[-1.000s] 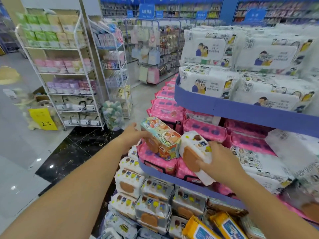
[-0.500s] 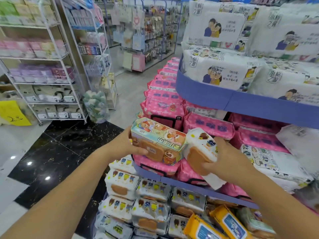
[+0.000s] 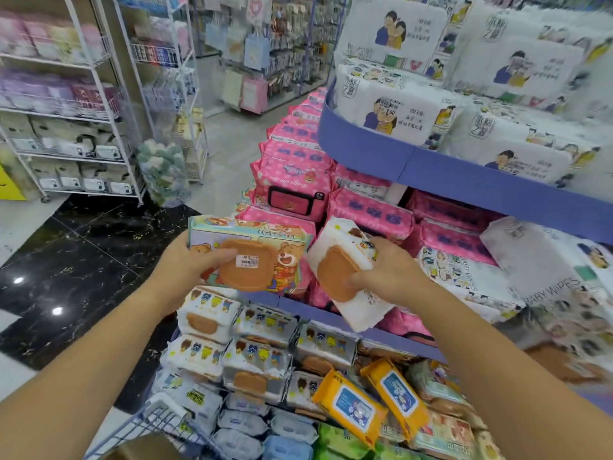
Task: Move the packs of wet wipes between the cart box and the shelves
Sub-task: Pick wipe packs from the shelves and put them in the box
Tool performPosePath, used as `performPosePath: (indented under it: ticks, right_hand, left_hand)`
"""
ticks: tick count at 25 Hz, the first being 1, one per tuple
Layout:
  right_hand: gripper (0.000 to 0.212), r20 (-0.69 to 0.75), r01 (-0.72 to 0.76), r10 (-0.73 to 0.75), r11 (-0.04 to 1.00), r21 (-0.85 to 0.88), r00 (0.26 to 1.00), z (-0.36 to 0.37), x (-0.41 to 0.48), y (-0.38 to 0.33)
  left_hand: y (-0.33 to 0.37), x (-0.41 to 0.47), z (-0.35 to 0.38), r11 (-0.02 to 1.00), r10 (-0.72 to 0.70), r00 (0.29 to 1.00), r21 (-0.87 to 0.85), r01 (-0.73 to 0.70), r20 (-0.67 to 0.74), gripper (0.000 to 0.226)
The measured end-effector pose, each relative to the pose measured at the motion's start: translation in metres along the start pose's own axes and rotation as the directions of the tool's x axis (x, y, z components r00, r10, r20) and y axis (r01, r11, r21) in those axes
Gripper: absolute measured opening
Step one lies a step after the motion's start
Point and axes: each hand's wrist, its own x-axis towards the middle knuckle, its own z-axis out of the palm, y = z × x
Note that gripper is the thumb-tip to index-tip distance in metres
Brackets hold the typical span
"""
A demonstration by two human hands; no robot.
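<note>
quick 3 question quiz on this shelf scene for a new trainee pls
1. True or false: each hand holds a pack of wipes.
2. What colour are the packs on the shelf right behind the held ones? A pink, B green, C black.
3. Fill in: the small sticker sits on the pack in the ___ hand.

Key:
1. True: left hand grips the bear-print pack, right hand the white pack.
2. A, the pink packs.
3. Left, see the price sticker.

Floor: we see black marble tiles (image 3: pixel 86 260) beside pale grey tiles (image 3: pixel 229 134).
Left side: we count two white wire racks (image 3: pixel 99 104) of boxed stock.
Far aisle: we note hanging goods (image 3: pixel 255 51).
Light: ceiling lamps glint on the marble.
</note>
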Motion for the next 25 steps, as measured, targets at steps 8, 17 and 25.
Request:
performPosePath:
  ticks: [8,17,25]
  right_hand:
    - [0.079,0.256,0.097,-0.181,0.946,0.31,0.95,0.054,-0.042,-0.015]
    - [0.07,0.694,0.224,-0.331,0.944,0.244,0.64,0.206,-0.139,-0.027]
    - [0.07,0.822,0.374,-0.224,0.927,0.014,0.523,0.402,-0.215,-0.02]
  left_hand:
    - [-0.041,-0.161,-0.045,0.979,-0.202,0.871,-0.122,0.165,-0.448,0.054]
    - [-0.144,-0.444,-0.055,0.891,-0.452,0.306,-0.409,0.197,-0.838,0.075]
    - [-0.259,-0.577,-0.076,0.795,-0.561,0.004,-0.538,0.28,-0.828,0.016]
